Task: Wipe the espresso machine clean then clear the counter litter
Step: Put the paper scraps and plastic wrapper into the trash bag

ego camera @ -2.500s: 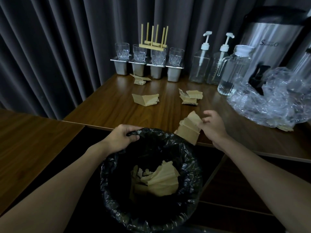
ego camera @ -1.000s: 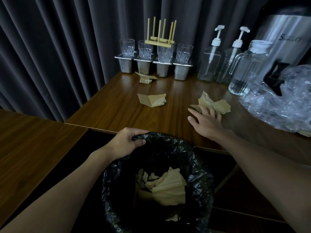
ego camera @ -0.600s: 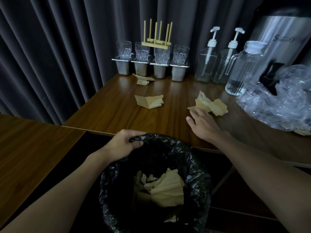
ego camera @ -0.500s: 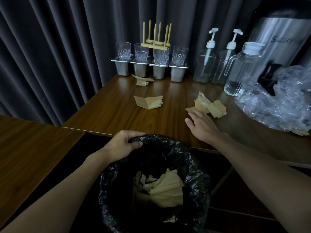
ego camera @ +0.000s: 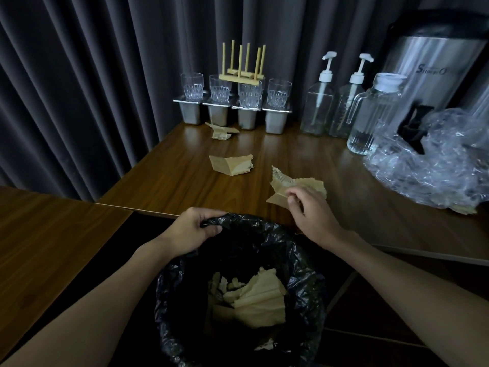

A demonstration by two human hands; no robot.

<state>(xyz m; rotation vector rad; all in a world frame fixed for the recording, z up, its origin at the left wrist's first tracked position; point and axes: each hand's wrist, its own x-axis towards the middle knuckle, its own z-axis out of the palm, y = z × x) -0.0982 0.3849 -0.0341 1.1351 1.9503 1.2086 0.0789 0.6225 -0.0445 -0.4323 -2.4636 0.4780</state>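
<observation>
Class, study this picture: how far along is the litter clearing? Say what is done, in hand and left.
Done: several paper scraps lie in the bin liner, whose rim the left hand grips. In hand: the right hand pinches a crumpled paper. Left: a folded paper, a small scrap by the steel containers and the plastic wrap. Wiping cannot be judged.

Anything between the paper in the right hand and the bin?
Nothing visible. The right hand pinches the paper near the counter edge; the bin sits open just below, with the left hand gripping its far rim, clear of the drop path.
</observation>
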